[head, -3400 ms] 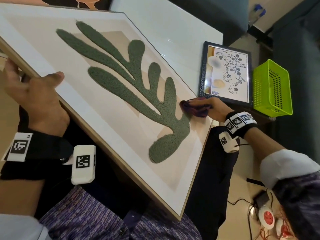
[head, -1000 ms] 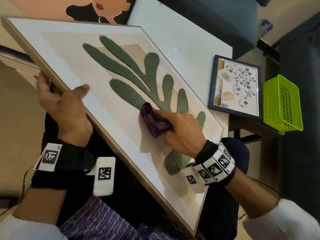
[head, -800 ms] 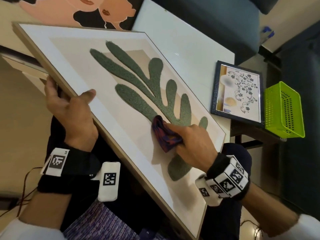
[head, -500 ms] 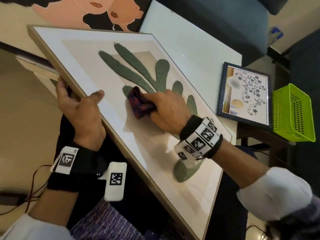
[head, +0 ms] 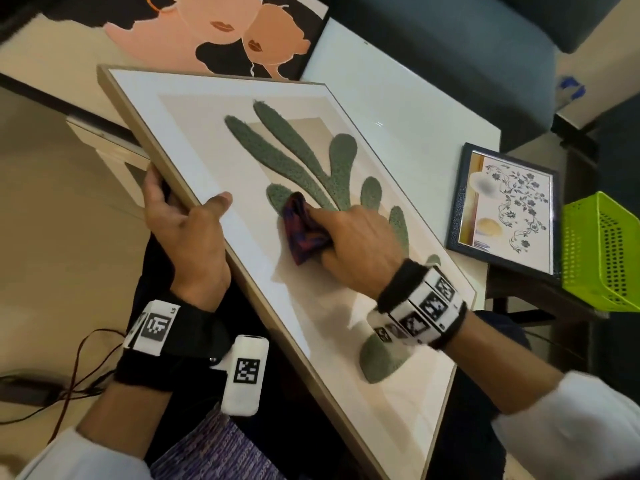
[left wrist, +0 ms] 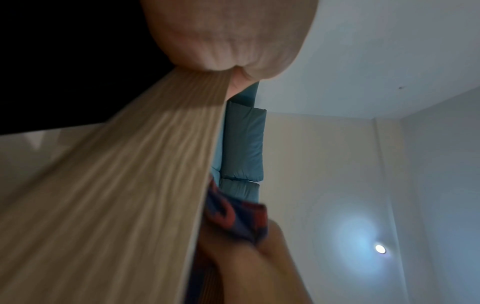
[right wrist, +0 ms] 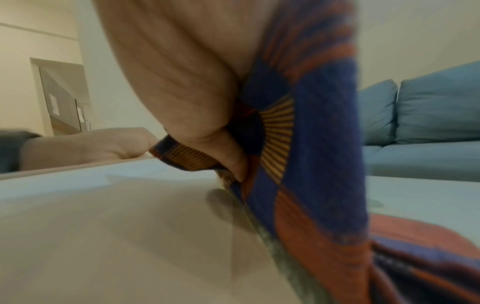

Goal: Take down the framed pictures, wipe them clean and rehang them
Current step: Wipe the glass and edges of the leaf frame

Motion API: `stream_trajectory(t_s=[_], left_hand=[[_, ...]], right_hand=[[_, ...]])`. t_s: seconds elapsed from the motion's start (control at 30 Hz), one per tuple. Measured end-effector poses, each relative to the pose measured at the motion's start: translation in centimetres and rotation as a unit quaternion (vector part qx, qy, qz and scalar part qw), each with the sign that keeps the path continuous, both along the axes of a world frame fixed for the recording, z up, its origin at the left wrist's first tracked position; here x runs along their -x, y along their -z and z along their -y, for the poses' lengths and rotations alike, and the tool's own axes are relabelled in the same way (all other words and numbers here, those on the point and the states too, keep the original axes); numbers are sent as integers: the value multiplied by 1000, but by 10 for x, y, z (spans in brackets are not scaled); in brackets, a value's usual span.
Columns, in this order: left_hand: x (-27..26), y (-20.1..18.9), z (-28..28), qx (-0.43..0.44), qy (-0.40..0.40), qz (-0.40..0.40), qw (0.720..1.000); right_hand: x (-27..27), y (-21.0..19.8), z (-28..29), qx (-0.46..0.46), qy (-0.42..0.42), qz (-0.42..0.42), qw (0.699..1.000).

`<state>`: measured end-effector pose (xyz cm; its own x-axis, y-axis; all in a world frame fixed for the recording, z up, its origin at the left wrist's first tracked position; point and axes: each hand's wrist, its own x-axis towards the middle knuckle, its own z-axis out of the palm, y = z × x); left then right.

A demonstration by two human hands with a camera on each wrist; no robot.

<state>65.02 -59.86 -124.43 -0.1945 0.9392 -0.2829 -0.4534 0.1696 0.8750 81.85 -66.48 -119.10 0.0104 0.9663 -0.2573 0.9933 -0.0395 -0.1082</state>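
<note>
A large wood-framed picture (head: 194,109) of a green leaf shape lies tilted across my lap. My left hand (head: 187,230) grips its left edge, thumb on the white mat and fingers under the frame (left wrist: 116,185). My right hand (head: 353,244) holds a bunched blue and red cloth (head: 304,230) and presses it on the glass over the leaf's lower lobe. In the right wrist view the cloth (right wrist: 311,144) sits between my fingers and the glass (right wrist: 103,226). A small dark-framed floral picture (head: 505,209) lies on the white table (head: 398,91) to the right.
A picture of two faces (head: 225,32) lies beyond the big frame. A green plastic basket (head: 602,254) stands at the far right on a dark stand. A blue sofa (head: 450,36) is behind the table. Cables (head: 69,375) run over the floor at left.
My right hand has swept the cloth from the frame's right edge up and left across the leaf, then back a little towards the middle. The left hand keeps its grip.
</note>
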Motion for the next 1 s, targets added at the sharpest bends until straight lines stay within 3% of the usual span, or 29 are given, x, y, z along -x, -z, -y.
stream_trajectory(t_s=[0.2,0.43,0.73,1.0], left_hand=[[-1,-3,0,10,-8,6,1000],[0,-2,0,16,-4,-5,1000],[0,-1,-2,14,-6,-10,1000],[1,3,-2,4,0,3,1000]], right_hand=[[15,-1,-43,-18,-35,12,999],[-8,-7,24,10,-35,2,999],[4,1,-35,-4,-28,15,999],[-30,-6,74,64,53,-29,996]])
